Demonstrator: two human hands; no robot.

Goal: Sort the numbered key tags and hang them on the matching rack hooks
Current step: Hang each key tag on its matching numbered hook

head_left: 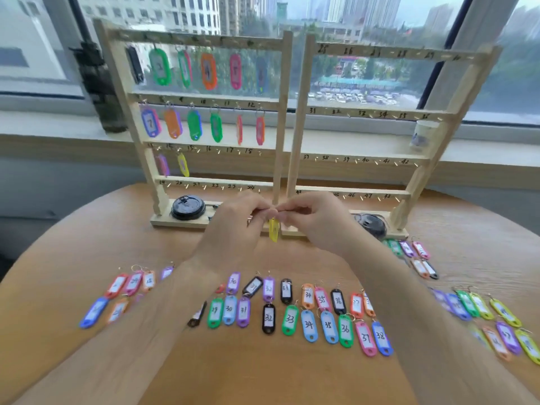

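Note:
Both my hands meet in front of the racks' bases. My left hand [233, 226] and my right hand [312, 220] pinch the ring of a yellow key tag [273, 230], which hangs down between them. The left wooden rack [204, 97] carries coloured tags on its top two rows and two tags on the third row. No tags hang on the numbered hooks of the right wooden rack [377, 109]. Several numbered tags [306, 317] lie in rows on the round wooden table [263, 375] near me.
More tags lie at the left [122, 293] and at the right [491, 317] of the table. A black round lid [188, 206] rests on the left rack's base, another [372, 225] by the right base. A dark bottle [99, 83] and a white cup [422, 135] stand on the windowsill.

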